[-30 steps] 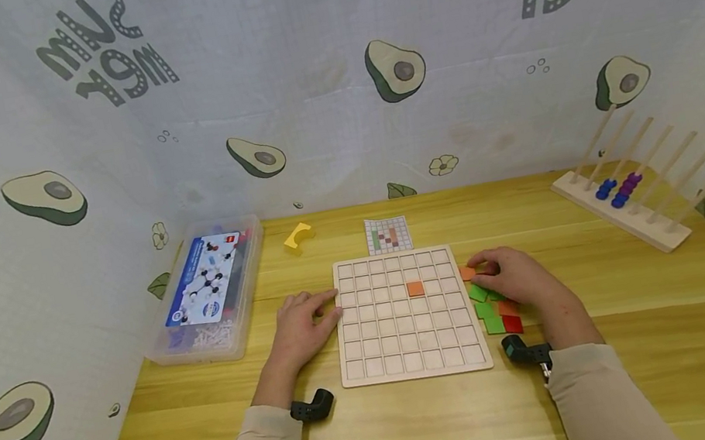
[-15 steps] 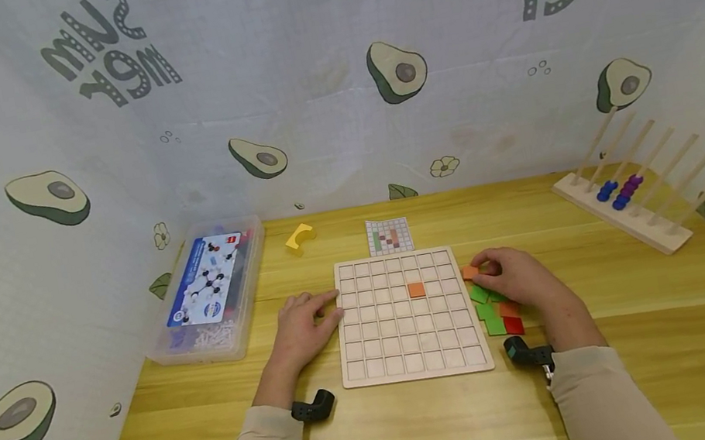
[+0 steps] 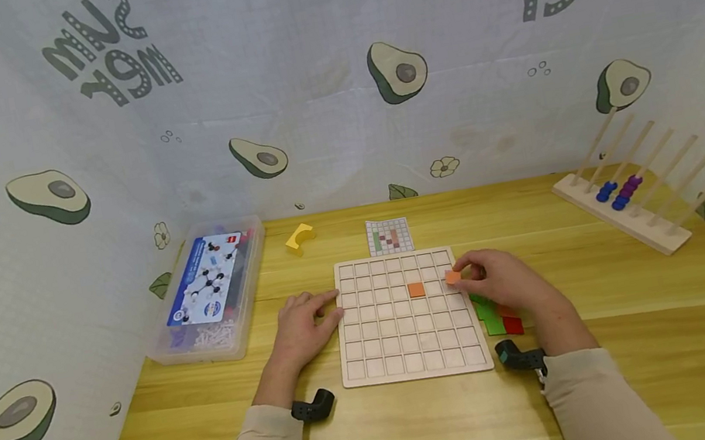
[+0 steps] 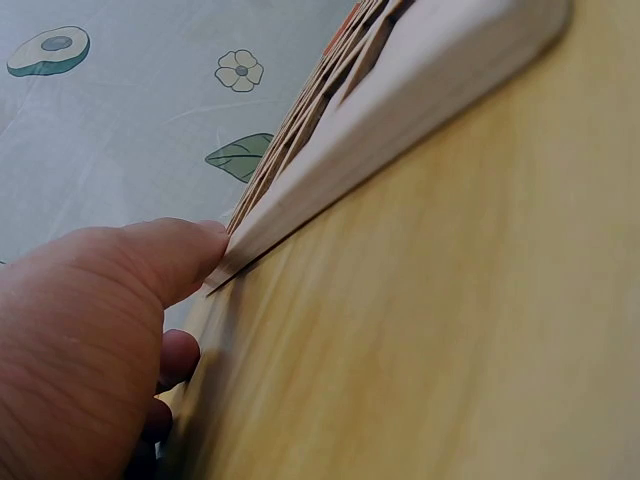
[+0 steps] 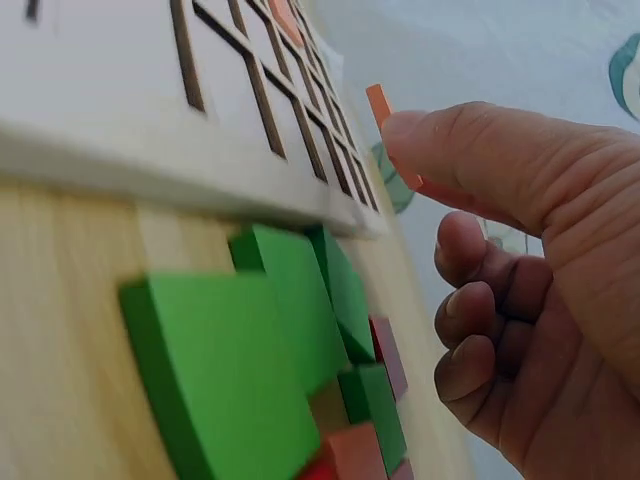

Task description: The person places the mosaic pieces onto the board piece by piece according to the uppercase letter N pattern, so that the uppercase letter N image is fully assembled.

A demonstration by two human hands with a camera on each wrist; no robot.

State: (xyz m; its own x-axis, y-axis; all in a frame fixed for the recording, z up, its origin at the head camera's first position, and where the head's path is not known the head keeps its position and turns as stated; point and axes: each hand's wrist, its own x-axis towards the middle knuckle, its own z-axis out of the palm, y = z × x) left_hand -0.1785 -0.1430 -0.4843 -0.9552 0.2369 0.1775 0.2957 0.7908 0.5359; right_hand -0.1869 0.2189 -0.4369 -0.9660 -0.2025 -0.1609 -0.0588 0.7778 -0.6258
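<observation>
A wooden grid board [image 3: 409, 340] lies flat on the table, with one orange tile [image 3: 416, 290] in a cell of its upper half. My right hand [image 3: 505, 280] pinches a second orange tile [image 3: 452, 277] between thumb and fingers, over the board's right edge. In the right wrist view that held tile [image 5: 377, 102] is tilted, its far end sticking out past the thumb. My left hand [image 3: 303, 331] rests at the board's left edge, thumb and index finger touching it. Green tiles [image 5: 220, 360] and a red tile [image 3: 513, 325] lie in a pile under my right hand, partly hidden by it.
Behind the board lies a small printed grid card [image 3: 388, 236]. A yellow arched block [image 3: 301, 238] and a clear plastic case [image 3: 246, 301] sit at the back left. At the right stands a wooden peg rack [image 3: 652, 230] with blue and purple beads.
My right hand has moved left from the pile to the board's right edge, carrying the orange tile. The left hand stays where it was.
</observation>
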